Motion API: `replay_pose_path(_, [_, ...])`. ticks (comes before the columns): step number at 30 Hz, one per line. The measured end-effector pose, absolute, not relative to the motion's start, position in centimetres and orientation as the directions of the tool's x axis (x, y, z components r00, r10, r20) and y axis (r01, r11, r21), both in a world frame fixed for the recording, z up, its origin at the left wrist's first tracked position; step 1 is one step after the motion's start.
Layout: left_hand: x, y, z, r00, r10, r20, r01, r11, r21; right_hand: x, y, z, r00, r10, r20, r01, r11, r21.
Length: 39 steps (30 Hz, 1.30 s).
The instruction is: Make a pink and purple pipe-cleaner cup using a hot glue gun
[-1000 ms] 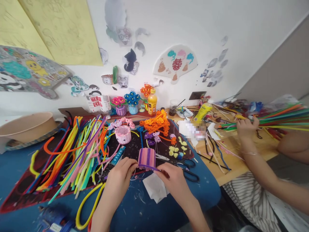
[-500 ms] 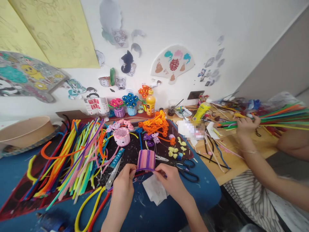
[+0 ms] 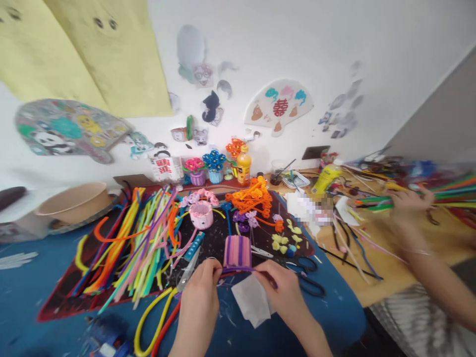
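Note:
A small panel of pink and purple striped pipe cleaners [image 3: 238, 250] stands between my hands on the dark mat. Along its near edge runs a purple pipe cleaner [image 3: 238, 269]. My left hand [image 3: 203, 290] pinches this strand at the panel's left corner, and my right hand [image 3: 279, 287] pinches it at the right corner. A piece of white paper [image 3: 252, 300] lies below, partly behind my right hand. Black-handled scissors [image 3: 312, 286] are just right of that hand. Grey scissor blades [image 3: 189, 272] lie beside my left hand.
Loose pipe cleaners [image 3: 130, 248] cover the mat's left side. A pink cup shape [image 3: 201, 215], orange pieces [image 3: 253, 198] and yellow pieces [image 3: 286, 243] lie beyond my hands. A blue glue gun [image 3: 107, 337] sits front left. At right, another person's hand [image 3: 411, 203] holds a pipe-cleaner bundle.
My view has swung up and left, so everything appears lower and further right. Both hands keep their pinch on the purple pipe cleaner at the panel's edge.

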State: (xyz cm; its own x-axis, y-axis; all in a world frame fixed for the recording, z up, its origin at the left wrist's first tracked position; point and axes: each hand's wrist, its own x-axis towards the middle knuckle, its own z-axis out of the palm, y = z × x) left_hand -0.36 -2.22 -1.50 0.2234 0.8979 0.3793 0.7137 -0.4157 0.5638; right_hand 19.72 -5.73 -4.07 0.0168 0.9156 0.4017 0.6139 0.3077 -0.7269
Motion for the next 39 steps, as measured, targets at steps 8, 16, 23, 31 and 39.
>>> replay_pose_path(8, [-7.7,-0.4,6.9,-0.182,0.767,0.615,0.92,-0.087,0.382,19.1,-6.7,-2.0,0.245,0.82,0.518,0.587,0.299,-0.752])
replay_pose_path(16, [-10.2,5.7,5.1,-0.232,0.89,0.392,0.973,0.216,0.084,18.3,-6.8,-4.8,0.031,0.934,0.355,0.545,0.282,-0.789])
replay_pose_path(23, [-9.8,6.1,2.7,-0.159,0.958,0.238,0.987,0.158,0.024,18.2,-7.3,-5.5,0.001,0.956,0.292,0.527,0.248,-0.813])
replay_pose_path(31, [-10.8,8.0,1.9,-0.214,0.962,0.168,0.976,0.218,-0.006,18.3,-7.4,-6.0,-0.034,0.972,0.234,0.508,0.218,-0.833])
replay_pose_path(39, [-10.5,7.6,3.8,-0.309,0.911,0.274,0.95,0.305,0.058,18.6,-7.1,-5.8,-0.029,0.971,0.238,0.51,0.22,-0.832])
